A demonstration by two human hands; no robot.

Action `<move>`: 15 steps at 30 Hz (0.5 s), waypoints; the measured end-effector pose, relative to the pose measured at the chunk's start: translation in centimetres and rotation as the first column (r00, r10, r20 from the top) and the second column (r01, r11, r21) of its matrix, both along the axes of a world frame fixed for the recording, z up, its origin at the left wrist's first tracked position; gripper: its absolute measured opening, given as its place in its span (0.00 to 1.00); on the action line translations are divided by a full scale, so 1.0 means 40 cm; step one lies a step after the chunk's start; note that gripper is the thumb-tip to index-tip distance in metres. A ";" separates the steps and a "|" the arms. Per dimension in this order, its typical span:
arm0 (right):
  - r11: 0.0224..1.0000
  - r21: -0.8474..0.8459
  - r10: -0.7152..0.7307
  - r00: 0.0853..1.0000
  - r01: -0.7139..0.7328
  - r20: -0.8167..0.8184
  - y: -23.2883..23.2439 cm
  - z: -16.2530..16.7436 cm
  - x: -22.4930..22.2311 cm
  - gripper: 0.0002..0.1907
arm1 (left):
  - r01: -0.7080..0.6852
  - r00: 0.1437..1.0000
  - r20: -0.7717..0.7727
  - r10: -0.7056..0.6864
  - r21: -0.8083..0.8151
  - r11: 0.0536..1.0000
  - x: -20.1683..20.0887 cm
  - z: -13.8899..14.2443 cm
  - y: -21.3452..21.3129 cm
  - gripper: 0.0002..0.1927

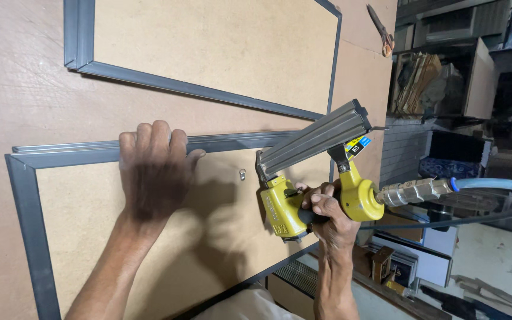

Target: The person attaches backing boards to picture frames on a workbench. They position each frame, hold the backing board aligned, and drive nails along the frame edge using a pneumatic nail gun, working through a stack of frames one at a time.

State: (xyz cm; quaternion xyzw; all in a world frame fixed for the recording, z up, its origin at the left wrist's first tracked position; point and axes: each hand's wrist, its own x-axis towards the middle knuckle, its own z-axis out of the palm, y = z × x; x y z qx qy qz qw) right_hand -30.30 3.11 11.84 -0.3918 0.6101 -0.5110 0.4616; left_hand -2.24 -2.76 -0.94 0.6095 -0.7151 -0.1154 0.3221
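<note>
Keep your left hand [154, 172] pressed flat on the near grey frame [31, 207] on the desk [7, 77] while your right hand [327, 216] grips the yellow nailer [303, 201] square (hose trailing right).

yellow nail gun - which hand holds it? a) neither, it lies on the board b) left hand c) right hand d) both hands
c: the right hand grips the handle of the yellow nail gun, while the left hand lies flat on the grey frame, apart from the tool.
</note>
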 end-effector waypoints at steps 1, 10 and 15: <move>1.000 0.001 -0.011 1.000 0.011 -0.006 -0.001 0.002 0.005 0.03 | -0.003 1.000 0.006 0.003 -0.009 1.000 -0.001 -0.001 -0.001 0.26; 0.999 -0.004 -0.036 0.998 0.036 -0.060 0.000 0.007 0.018 0.08 | 0.006 0.999 -0.040 -0.007 -0.013 1.000 0.003 0.006 0.001 0.23; 1.000 0.013 -0.024 1.000 0.024 -0.005 0.027 0.005 0.059 0.08 | 0.060 0.992 -0.110 -0.063 -0.031 0.998 0.027 0.038 0.003 0.16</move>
